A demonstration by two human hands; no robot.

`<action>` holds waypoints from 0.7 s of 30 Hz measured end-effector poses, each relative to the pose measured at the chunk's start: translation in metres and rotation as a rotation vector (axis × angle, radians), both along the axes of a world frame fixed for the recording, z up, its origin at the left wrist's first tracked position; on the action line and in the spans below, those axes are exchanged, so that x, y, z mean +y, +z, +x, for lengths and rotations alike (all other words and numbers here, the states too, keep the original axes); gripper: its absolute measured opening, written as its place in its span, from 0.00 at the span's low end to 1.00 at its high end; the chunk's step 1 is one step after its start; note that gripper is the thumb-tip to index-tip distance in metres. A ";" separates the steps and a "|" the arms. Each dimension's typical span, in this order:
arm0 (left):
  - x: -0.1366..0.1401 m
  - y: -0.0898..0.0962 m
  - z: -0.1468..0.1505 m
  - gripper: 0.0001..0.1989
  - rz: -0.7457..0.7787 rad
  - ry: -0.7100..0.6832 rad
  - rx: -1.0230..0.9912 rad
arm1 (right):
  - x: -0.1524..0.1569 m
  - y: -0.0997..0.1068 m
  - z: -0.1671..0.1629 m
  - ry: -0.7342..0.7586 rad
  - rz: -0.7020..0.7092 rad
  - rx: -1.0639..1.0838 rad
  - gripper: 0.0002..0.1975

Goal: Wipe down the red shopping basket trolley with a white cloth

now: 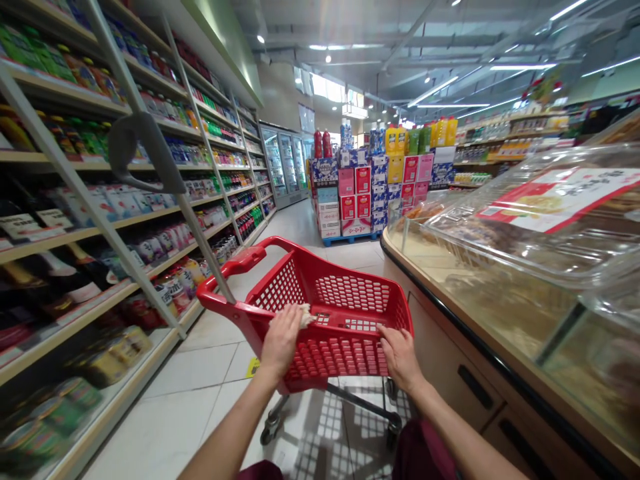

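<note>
A red plastic shopping cart (350,357) with latticed walls stands sideways in front of me. My left hand (281,343) lies over its near rim, fingers closed on a crumpled off-white cloth (307,316), mostly covered by the hand. At the near right corner, my right hand (400,357) curls its fingers over the rim, gripping the cart. The cart's red handle (240,262) is on the left. A metal pole (203,237) with a grey loop grip (145,153) slants up from that end. Inside the basket, the visible floor holds nothing.
Drink shelves (200,133) line the left side. A glass-sided counter (430,267) with clear plastic lids (465,233) runs close along the right. Stacked cartons (363,190) on a blue pallet (353,238) stand ahead, with glass-door fridges (287,163) behind. The floor is pale tile.
</note>
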State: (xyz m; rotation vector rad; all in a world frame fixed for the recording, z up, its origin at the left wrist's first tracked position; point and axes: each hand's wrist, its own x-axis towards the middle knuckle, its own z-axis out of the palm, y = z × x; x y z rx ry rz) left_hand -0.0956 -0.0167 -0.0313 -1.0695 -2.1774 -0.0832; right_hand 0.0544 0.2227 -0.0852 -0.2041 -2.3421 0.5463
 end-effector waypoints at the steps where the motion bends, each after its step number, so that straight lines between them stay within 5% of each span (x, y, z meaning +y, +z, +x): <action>1: -0.009 0.003 -0.006 0.22 0.022 0.046 -0.002 | -0.002 -0.001 -0.001 -0.014 0.014 0.001 0.18; 4: 0.000 -0.001 -0.003 0.22 0.003 0.039 -0.028 | -0.007 -0.002 -0.003 -0.047 0.051 -0.016 0.18; 8: 0.068 -0.023 0.039 0.21 -0.072 -0.131 -0.123 | -0.007 0.000 -0.003 -0.038 0.053 -0.062 0.18; 11: 0.102 -0.024 0.059 0.23 -0.103 -0.191 -0.261 | -0.009 0.009 -0.002 -0.053 0.063 -0.053 0.20; 14: 0.092 -0.008 0.053 0.30 -0.158 -0.222 -0.333 | -0.021 0.023 -0.009 -0.020 0.127 -0.026 0.22; 17: 0.059 0.009 0.032 0.34 -0.181 -0.110 -0.323 | -0.042 0.034 -0.026 0.086 0.184 -0.100 0.21; 21: 0.028 0.021 0.014 0.21 -0.178 0.021 -0.297 | -0.070 0.038 -0.055 0.031 0.178 -0.168 0.21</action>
